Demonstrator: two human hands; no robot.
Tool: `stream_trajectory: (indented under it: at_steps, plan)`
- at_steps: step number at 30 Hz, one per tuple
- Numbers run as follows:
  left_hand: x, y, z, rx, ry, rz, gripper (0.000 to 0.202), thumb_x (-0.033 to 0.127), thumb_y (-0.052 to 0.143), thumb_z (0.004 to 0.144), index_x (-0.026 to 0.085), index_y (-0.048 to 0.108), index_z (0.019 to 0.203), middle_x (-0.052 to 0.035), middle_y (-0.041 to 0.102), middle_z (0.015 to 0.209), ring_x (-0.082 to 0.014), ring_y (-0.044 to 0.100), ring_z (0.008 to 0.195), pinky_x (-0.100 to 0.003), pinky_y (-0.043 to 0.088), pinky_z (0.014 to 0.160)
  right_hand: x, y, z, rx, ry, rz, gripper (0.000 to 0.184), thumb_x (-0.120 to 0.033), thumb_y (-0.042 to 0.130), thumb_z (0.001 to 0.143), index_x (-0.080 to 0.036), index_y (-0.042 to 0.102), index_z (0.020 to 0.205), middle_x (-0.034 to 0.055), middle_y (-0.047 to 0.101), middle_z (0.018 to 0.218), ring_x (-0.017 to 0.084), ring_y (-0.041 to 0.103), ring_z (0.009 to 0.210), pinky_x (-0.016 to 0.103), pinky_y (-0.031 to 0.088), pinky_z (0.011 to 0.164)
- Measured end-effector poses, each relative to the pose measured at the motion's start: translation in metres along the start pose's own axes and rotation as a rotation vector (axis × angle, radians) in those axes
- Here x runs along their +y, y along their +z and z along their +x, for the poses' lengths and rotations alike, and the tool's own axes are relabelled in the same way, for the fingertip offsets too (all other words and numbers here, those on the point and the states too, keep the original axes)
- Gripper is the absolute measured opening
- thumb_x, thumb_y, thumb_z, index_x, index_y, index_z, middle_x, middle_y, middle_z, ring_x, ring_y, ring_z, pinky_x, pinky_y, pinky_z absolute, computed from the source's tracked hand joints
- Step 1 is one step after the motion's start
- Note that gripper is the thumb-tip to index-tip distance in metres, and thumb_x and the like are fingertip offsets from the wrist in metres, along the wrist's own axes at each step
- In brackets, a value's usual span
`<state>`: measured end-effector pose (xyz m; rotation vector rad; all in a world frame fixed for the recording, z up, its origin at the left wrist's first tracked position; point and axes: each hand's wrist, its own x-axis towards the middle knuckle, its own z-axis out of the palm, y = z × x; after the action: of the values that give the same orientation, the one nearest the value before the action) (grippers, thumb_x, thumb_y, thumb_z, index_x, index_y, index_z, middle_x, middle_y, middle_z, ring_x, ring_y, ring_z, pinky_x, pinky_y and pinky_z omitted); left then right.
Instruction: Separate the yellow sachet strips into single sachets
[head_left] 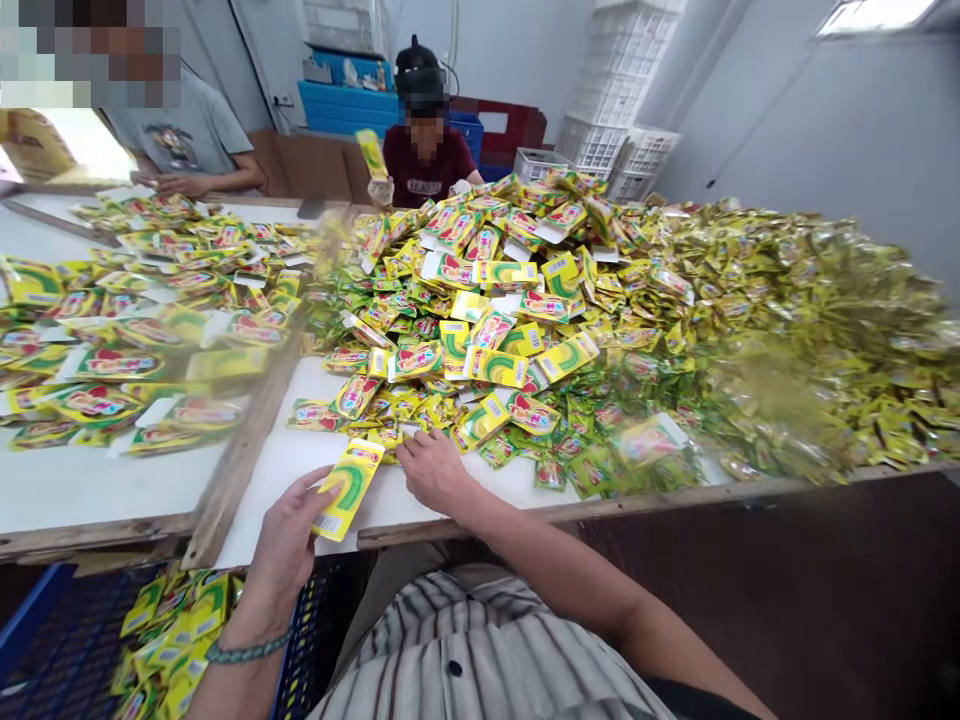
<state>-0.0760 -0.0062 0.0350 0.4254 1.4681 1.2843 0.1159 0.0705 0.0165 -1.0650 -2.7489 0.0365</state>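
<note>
My left hand [289, 540] is closed on a yellow and green packet [346, 487], held just over the near edge of the white table [292, 470]. My right hand [433, 468] rests on the table right of that packet, its fingers curled onto small packets at the foot of a big heap of yellow, green and red packets [525, 330]. The heap covers most of the table in front of me and spreads to the far right.
A blue crate [45, 640] holding several packets sits below the table at my left. Another white table [82, 490] at left carries more packets. Two other people sit at the far side, one holding up a packet. White crates [622, 100] are stacked behind.
</note>
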Motion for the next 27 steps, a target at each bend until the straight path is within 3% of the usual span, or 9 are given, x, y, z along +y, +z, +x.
stream_trajectory:
  at_steps: [3,5,9,11,13,16,20,23,27]
  plan:
    - [-0.001,0.002,-0.005,-0.078,-0.043,0.028,0.060,0.017,0.085,0.049,0.016,0.064,0.104,-0.0030,0.075,0.080,-0.0166,0.069,0.063,-0.022,0.053,0.056,0.002,-0.003,-0.007,0.051,0.040,0.016,0.023,-0.010,0.043,0.086,-0.012,0.057,0.103,0.0113,0.064,0.082,0.025,0.052,0.090,0.041,0.038,0.084]
    - [-0.003,0.005,-0.006,-0.121,-0.033,0.073,0.061,0.024,0.087,0.049,0.015,0.065,0.105,-0.0056,0.075,0.089,-0.0185,0.070,0.069,-0.024,0.054,0.059,0.009,-0.007,-0.016,0.156,0.126,0.152,0.033,-0.008,0.042,0.085,-0.014,0.056,0.115,0.0107,0.064,0.085,0.024,0.052,0.092,0.039,0.039,0.085]
    - [-0.008,0.022,-0.005,-0.196,0.032,0.187,0.061,0.038,0.085,0.053,0.014,0.066,0.106,-0.0085,0.074,0.098,-0.0223,0.070,0.083,-0.028,0.055,0.070,0.027,-0.019,-0.034,0.378,0.434,0.798,0.038,-0.017,0.043,0.085,-0.019,0.053,0.122,0.0053,0.064,0.086,0.018,0.056,0.080,0.032,0.045,0.074]
    - [-0.010,0.032,-0.006,-0.269,0.047,0.214,0.061,0.042,0.084,0.055,0.014,0.066,0.107,-0.0087,0.074,0.100,-0.0240,0.068,0.090,-0.030,0.055,0.076,0.033,-0.026,-0.042,0.387,0.498,1.147,0.033,-0.025,0.046,0.086,-0.020,0.053,0.118,0.0024,0.062,0.081,0.015,0.057,0.071,0.029,0.047,0.068]
    - [-0.011,0.043,-0.009,-0.345,0.049,0.217,0.060,0.044,0.083,0.056,0.015,0.067,0.106,-0.0085,0.074,0.101,-0.0251,0.067,0.093,-0.030,0.055,0.078,0.038,-0.032,-0.050,0.371,0.509,1.341,0.032,-0.032,0.054,0.083,-0.020,0.056,0.112,0.0004,0.059,0.076,0.013,0.056,0.067,0.027,0.047,0.064]
    - [-0.011,0.057,-0.015,-0.412,0.000,0.141,0.060,0.043,0.081,0.061,0.018,0.064,0.114,-0.0067,0.073,0.099,-0.0211,0.068,0.080,-0.027,0.056,0.068,0.040,-0.039,-0.063,0.409,0.583,1.432,0.035,-0.037,0.063,0.076,-0.021,0.058,0.107,-0.0015,0.055,0.073,0.011,0.053,0.063,0.024,0.048,0.060]
    - [-0.016,0.078,-0.019,-0.421,-0.100,-0.079,0.052,0.031,0.075,0.071,0.026,0.057,0.120,-0.0011,0.070,0.091,-0.0093,0.060,0.053,-0.020,0.051,0.049,0.034,-0.043,-0.075,0.558,0.653,1.478,0.034,-0.039,0.063,0.076,-0.022,0.057,0.105,-0.0018,0.053,0.076,0.010,0.052,0.064,0.024,0.053,0.060]
    - [-0.023,0.097,-0.020,-0.428,-0.121,-0.120,0.044,0.038,0.068,0.077,0.021,0.058,0.117,-0.0041,0.069,0.091,-0.0128,0.064,0.061,-0.021,0.050,0.049,0.026,-0.041,-0.074,0.570,0.631,1.437,0.029,-0.038,0.060,0.079,-0.021,0.058,0.101,0.0004,0.057,0.082,0.011,0.055,0.069,0.026,0.055,0.064]
    - [-0.030,0.114,-0.020,-0.519,-0.110,-0.045,0.053,0.053,0.064,0.077,0.016,0.059,0.115,-0.0089,0.071,0.099,-0.0202,0.068,0.080,-0.027,0.054,0.063,0.019,-0.031,-0.069,0.553,0.674,1.286,0.025,-0.036,0.061,0.078,-0.019,0.061,0.097,0.0014,0.062,0.079,0.013,0.058,0.067,0.027,0.054,0.064]
